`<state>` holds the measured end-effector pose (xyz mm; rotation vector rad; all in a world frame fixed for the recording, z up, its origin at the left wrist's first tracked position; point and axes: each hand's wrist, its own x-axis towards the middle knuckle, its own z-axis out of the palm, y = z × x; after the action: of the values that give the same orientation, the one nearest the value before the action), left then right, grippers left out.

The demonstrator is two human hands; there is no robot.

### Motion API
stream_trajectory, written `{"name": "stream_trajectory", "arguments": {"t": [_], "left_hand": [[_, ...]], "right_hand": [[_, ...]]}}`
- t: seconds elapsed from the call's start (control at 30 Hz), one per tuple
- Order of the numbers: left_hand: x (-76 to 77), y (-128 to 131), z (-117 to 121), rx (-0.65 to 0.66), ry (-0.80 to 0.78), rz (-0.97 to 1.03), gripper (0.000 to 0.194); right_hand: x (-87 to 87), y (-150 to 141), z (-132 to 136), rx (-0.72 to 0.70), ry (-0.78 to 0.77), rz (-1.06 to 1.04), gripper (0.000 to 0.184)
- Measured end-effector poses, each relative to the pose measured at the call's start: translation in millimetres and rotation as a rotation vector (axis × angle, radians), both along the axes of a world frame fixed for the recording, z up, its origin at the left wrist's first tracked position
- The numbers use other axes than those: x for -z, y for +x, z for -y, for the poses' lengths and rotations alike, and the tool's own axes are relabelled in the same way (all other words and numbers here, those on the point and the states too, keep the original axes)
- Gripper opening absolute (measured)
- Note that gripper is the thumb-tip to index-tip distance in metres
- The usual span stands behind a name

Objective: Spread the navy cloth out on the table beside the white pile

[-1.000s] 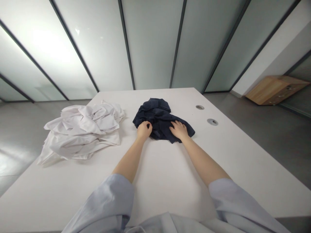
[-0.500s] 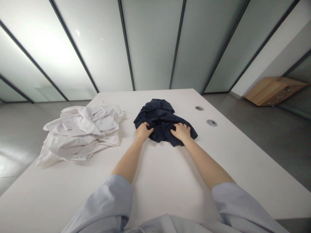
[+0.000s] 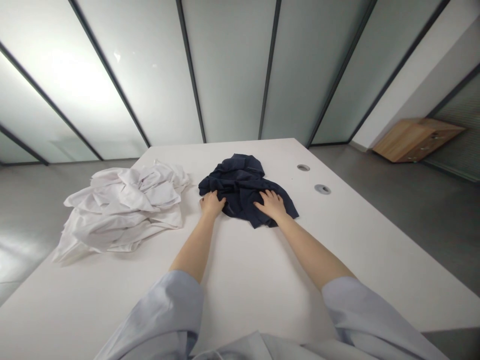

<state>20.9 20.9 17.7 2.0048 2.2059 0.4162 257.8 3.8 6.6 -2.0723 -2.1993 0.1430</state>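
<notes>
the left hand [image 3: 212,204] has slid back to the navy cloth's [image 3: 240,184] edge, fingers curled, pinch unclear; the right hand [image 3: 271,205] lies spread on it, near the white heap [image 3: 123,210].

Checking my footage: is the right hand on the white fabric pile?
No, the right hand rests on the crumpled navy fabric, not the white pile.

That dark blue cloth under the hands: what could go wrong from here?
The left hand sits at the edge of the crumpled navy cloth, close to the white cloth pile, so the two might get tangled. That pile's outer corner reaches near the edge of the white table, so it could slip off. The round table grommets beside the navy cloth might catch a dragged corner.
</notes>
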Motion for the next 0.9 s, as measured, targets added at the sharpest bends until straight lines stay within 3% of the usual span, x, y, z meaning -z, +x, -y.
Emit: {"name": "stream_trajectory", "arguments": {"t": [0.23, 0.4, 0.63, 0.77, 0.9], "left_hand": [[6.0, 15, -12, 0.053, -0.080, -0.083, 0.083], [5.3, 15, -33, 0.031, -0.089, -0.115, 0.088], [6.6, 12, -33, -0.013, 0.090, -0.063, 0.064], [1.9, 6, -25, -0.049, 0.122, 0.012, 0.047], [-5.1, -9, -16, -0.032, 0.050, 0.148, 0.037]], "right_hand": [[2.9, -13, -15, 0.046, -0.109, 0.050, 0.082], [-0.9, -20, -44, 0.087, -0.124, 0.026, 0.083], [-5.1, -22, -75, 0.097, -0.034, -0.048, 0.071], [-4.5, -16, -71, 0.045, 0.051, -0.077, 0.053], [-7.9, -2, -56, -0.059, 0.015, -0.067, 0.047]]}}
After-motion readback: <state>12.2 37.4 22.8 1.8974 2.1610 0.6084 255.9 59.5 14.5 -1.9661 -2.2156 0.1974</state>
